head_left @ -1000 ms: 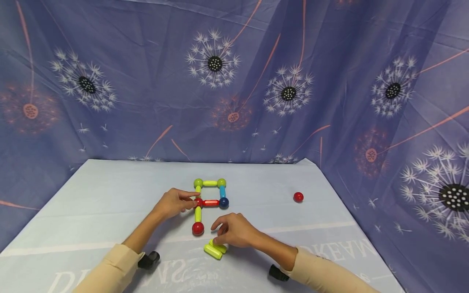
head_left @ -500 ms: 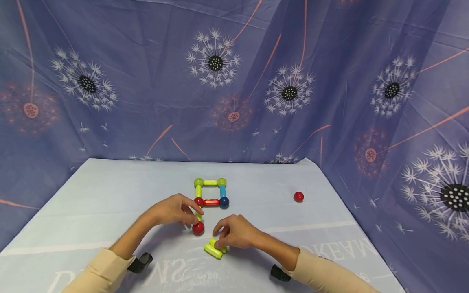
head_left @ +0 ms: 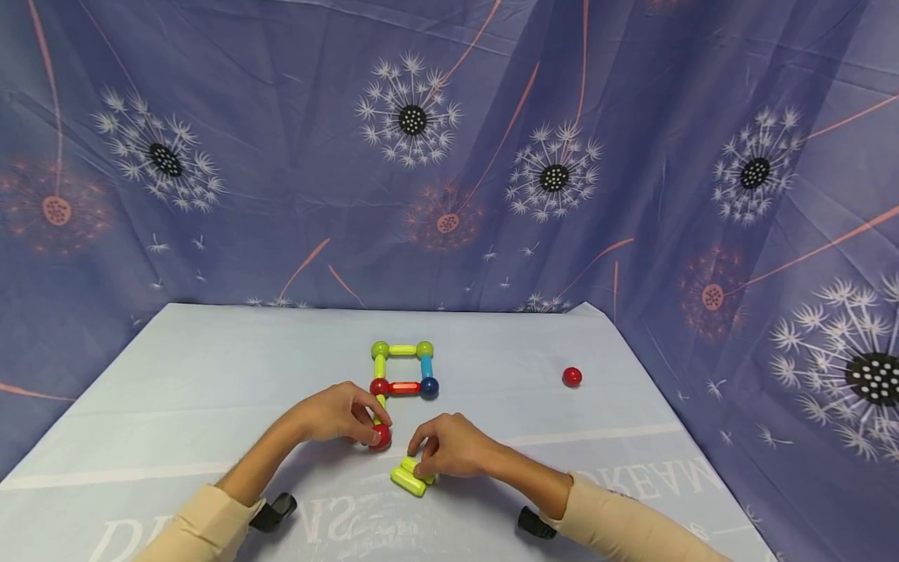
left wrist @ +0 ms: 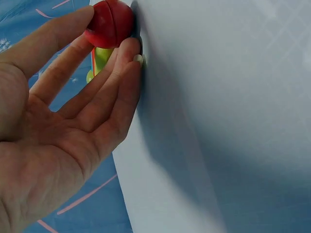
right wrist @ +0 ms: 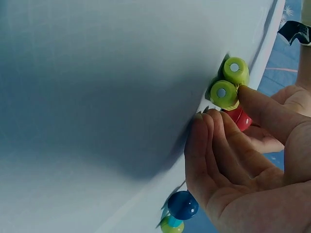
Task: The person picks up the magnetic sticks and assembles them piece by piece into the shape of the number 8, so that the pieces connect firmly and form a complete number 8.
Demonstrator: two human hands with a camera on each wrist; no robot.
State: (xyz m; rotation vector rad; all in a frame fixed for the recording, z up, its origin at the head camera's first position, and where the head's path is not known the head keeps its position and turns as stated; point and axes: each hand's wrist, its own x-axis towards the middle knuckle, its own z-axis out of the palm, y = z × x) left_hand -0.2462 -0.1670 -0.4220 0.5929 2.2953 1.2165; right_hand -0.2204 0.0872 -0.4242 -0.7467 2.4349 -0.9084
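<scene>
My left hand (head_left: 340, 415) pinches the near red ball (left wrist: 111, 22) between thumb and fingers. A yellow-green rod (head_left: 381, 401) links this ball to another red ball (head_left: 379, 387), one corner of a square of magnetic rods and balls. Two yellow-green balls and a dark blue ball (head_left: 429, 388) form the other corners. My right hand (head_left: 453, 446) bends over two loose yellow-green rods lying side by side. Its thumb touches the farther rod (right wrist: 224, 95), with the fingertips right at the other side. The nearer rod (head_left: 408, 481) lies outside the grip.
A single red ball (head_left: 572, 377) lies apart at the right of the pale cloth-covered table (head_left: 232, 351). A blue dandelion-print curtain (head_left: 281, 156) rises behind and along the right side. Both wrists carry dark camera mounts.
My left hand has left the corner red ball and come nearer, down to the red ball at the rod's end, which it now pinches. The right hand stays almost still at the loose rods.
</scene>
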